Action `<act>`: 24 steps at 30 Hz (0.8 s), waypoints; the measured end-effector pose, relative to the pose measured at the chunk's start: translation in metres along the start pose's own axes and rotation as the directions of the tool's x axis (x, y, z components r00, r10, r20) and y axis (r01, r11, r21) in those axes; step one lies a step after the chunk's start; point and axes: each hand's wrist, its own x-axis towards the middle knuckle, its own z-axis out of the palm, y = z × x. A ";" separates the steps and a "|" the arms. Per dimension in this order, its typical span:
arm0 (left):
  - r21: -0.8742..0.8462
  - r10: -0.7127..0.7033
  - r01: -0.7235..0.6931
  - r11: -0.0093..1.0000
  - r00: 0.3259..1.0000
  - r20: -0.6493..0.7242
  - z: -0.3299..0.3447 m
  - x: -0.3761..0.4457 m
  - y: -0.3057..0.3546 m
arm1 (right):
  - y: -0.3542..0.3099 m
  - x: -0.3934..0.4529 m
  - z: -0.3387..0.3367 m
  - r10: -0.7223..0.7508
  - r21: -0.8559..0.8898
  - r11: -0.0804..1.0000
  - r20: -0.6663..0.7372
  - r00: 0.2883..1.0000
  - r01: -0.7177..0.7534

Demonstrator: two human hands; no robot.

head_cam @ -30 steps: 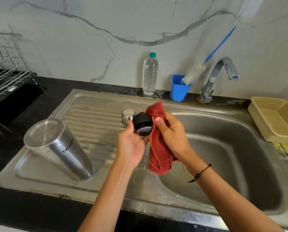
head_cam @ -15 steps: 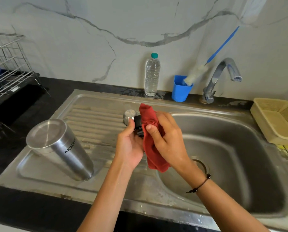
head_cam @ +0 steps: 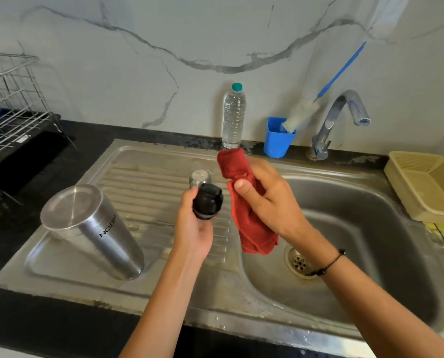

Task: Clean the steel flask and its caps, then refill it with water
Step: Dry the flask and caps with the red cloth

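The steel flask (head_cam: 94, 229) stands upside down on the ribbed drainboard (head_cam: 143, 187), left of my hands. My left hand (head_cam: 193, 228) grips the black inner cap (head_cam: 207, 201) above the drainboard. My right hand (head_cam: 267, 200) holds a bunched red cloth (head_cam: 244, 202) just right of the cap, a small gap apart from it. A small steel outer cap (head_cam: 199, 177) sits on the drainboard behind the black cap, partly hidden by it.
The sink basin (head_cam: 357, 241) with its drain (head_cam: 299, 263) lies under my right arm. Behind stand a plastic water bottle (head_cam: 233, 116), a blue cup (head_cam: 277, 140) holding a bottle brush (head_cam: 302, 113), and the tap (head_cam: 339, 117). A yellow basket (head_cam: 426, 184) sits right, a wire rack (head_cam: 11, 104) left.
Half a second ago the red cloth was pressed over the black cap. My right hand has pulled the cloth away to the right, and the cap is now uncovered in my left hand.
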 end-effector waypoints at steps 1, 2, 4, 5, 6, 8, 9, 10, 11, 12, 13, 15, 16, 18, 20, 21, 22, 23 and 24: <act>-0.005 0.015 -0.015 1.000 0.998 -0.053 0.000 0.002 0.000 | -0.002 -0.001 0.003 -0.058 -0.063 0.996 0.053 0.997 0.062; -0.014 0.008 -0.010 1.000 0.996 -0.088 0.002 0.003 -0.001 | -0.002 -0.003 0.008 -0.093 -0.142 0.984 0.114 0.989 0.109; -0.061 -0.008 0.002 0.998 0.995 -0.097 0.007 0.001 -0.001 | -0.002 -0.011 0.020 -0.146 -0.292 0.933 0.223 0.964 0.209; -0.061 -0.010 0.004 0.998 0.995 -0.101 0.009 0.001 -0.002 | -0.002 -0.016 0.027 -0.166 -0.341 0.907 0.249 0.954 0.247; -0.054 -0.017 0.011 0.998 0.994 -0.110 0.009 -0.001 -0.002 | -0.002 -0.021 0.031 -0.179 -0.370 0.891 0.243 0.953 0.262; -0.020 -0.017 0.015 1.000 0.993 -0.115 0.006 -0.004 -0.004 | -0.004 -0.026 0.036 -0.177 -0.414 0.878 0.182 0.967 0.239; -0.004 -0.031 0.030 1.000 0.995 -0.090 0.004 -0.006 -0.006 | -0.007 -0.027 0.038 -0.155 -0.431 0.878 0.156 0.976 0.208; 0.015 -0.048 0.049 0.999 0.995 -0.084 0.002 -0.008 -0.006 | -0.011 -0.026 0.040 -0.119 -0.445 0.880 0.138 0.983 0.169; 0.042 -0.054 0.057 0.997 0.995 -0.089 0.002 -0.009 -0.006 | -0.015 -0.025 0.041 -0.075 -0.447 0.886 0.123 0.990 0.123; 0.071 -0.040 0.047 0.996 0.994 -0.099 0.003 -0.009 -0.006 | -0.017 -0.023 0.042 -0.032 -0.431 0.899 0.108 0.994 0.076; 0.104 -0.010 0.022 0.994 0.994 -0.111 0.006 -0.010 -0.006 | -0.018 -0.022 0.043 0.011 -0.397 0.917 0.097 0.995 0.029; 0.146 0.037 -0.021 0.989 0.994 -0.106 0.011 -0.015 -0.001 | -0.018 -0.021 0.046 0.084 -0.314 0.948 0.090 0.992 -0.052; 0.175 0.057 -0.038 0.984 0.992 -0.109 0.011 -0.016 -0.001 | -0.016 -0.020 0.048 0.119 -0.269 0.959 0.088 0.989 -0.091; 0.211 0.103 -0.074 0.975 0.986 -0.129 0.006 -0.016 -0.002 | -0.013 -0.019 0.053 0.188 -0.164 0.971 0.074 0.979 -0.174; 0.253 0.131 -0.097 0.962 0.984 -0.122 0.002 -0.015 -0.003 | -0.010 -0.019 0.056 0.240 -0.081 0.969 0.051 0.970 -0.235; 0.278 0.148 -0.111 0.954 0.982 -0.116 0.002 -0.015 -0.002 | -0.009 -0.019 0.056 0.264 -0.058 0.964 0.048 0.963 -0.261; 0.307 0.179 -0.140 0.941 0.978 -0.105 0.002 -0.017 -0.001 | -0.008 -0.018 0.056 0.297 -0.027 0.955 0.053 0.953 -0.296; 0.345 0.227 -0.187 0.920 0.971 -0.079 0.003 -0.017 0.001 | -0.007 -0.016 0.055 0.349 0.020 0.936 0.061 0.935 -0.350; 0.391 0.275 -0.240 0.888 0.961 -0.036 0.004 -0.017 0.004 | -0.006 -0.013 0.053 0.409 0.091 0.906 0.069 0.910 -0.414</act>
